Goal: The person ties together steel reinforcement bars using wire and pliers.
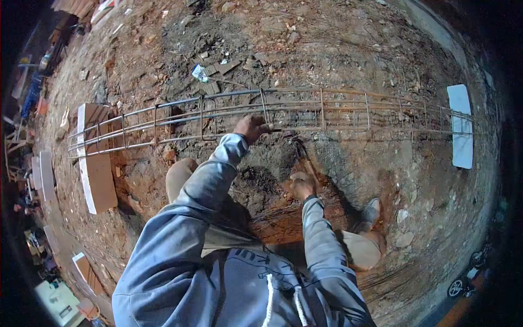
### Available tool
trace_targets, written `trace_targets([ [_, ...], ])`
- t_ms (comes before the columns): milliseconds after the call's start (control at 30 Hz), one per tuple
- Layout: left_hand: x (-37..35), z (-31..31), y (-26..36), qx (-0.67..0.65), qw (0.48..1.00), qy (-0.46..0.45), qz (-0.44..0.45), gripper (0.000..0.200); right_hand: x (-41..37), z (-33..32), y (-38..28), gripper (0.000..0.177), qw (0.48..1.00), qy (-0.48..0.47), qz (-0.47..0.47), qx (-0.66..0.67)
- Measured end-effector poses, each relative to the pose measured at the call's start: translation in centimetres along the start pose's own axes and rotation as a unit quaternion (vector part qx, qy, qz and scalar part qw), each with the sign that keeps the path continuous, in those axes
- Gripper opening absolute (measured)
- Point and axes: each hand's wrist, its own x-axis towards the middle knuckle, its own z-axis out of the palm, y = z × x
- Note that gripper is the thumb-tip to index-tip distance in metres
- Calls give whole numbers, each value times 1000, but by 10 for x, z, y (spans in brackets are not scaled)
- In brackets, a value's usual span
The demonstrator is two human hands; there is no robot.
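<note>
A long rebar cage [343,108] of parallel bars and rectangular stirrups lies across the view. My left hand [252,128] is closed at the cage's near bar, beside a stirrup left of the middle; what its fingers grip is too small to make out. Nearer to me and to the right, my right hand [301,186] is closed near a thin dark tool or rod [306,155] that points up toward the cage. Its fingers are small and partly blurred, so its hold on that piece is unclear.
A pale block [97,163] stands under the cage's left end, and a white block [460,126] under its right end. Cardboard scraps [223,67] and a crumpled wrapper [200,73] lie beyond the cage. My shoe [370,212] rests on the soil at the right.
</note>
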Motion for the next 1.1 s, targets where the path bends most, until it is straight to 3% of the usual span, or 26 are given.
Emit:
trace_targets([
  [67, 6, -1, -3, 47, 997, -58, 10, 40, 21, 13, 50, 16, 997, -6, 39, 68],
  [100, 10, -2, -7, 47, 997, -60, 13, 40, 16, 15, 44, 16, 997, -3, 41, 69],
  [167, 21, -10, -17, 21, 986, -165, 24, 52, 0, 13, 8, 20, 998, -1, 51, -21],
  [200, 39, 4, -46, -115, 968, -223, 24, 45, -14, 10, -17, 20, 999, 2, 49, -23],
  [267, 45, 0, -40, -130, 960, -245, -30, 46, -36, 3, -57, 22, 987, 20, 150, 52],
  [300, 46, -1, -35, -139, 957, -249, -55, 46, -26, 5, -40, 22, 988, 23, 146, 52],
  [400, 45, -9, -25, -166, 949, -249, -102, 46, 6, 12, 15, 19, 999, 8, -33, 3],
  [533, 45, -13, -18, -207, 935, -247, -146, 47, -4, 17, 9, 20, 999, 25, 19, 40],
  [633, 37, -13, -19, -241, 927, -230, -175, 48, -19, 17, -15, 23, 995, 70, -34, -67],
  [733, 31, -8, -21, -264, 928, -194, -179, 48, -15, 14, -36, 47, 978, 185, -54, 76],
  [867, 34, -1, -26, -178, 970, -134, -100, 41, 3, 8, -90, 48, 978, 148, -65, 132],
  [933, 19, -5, -4, -242, 960, -112, -81, 37, 29, 17, -112, 42, 964, 210, 21, 164],
  [967, 15, -5, 0, -307, 945, -90, -63, 33, 41, 15, -117, 42, 964, 209, 20, 162],
  [1033, 17, -4, -3, -304, 946, -87, -74, 27, 61, 11, -125, 38, 974, 54, 28, 220],
  [1100, 17, -5, -2, -294, 951, -77, -62, 27, 65, 17, -127, 36, 975, 56, 48, 211],
])
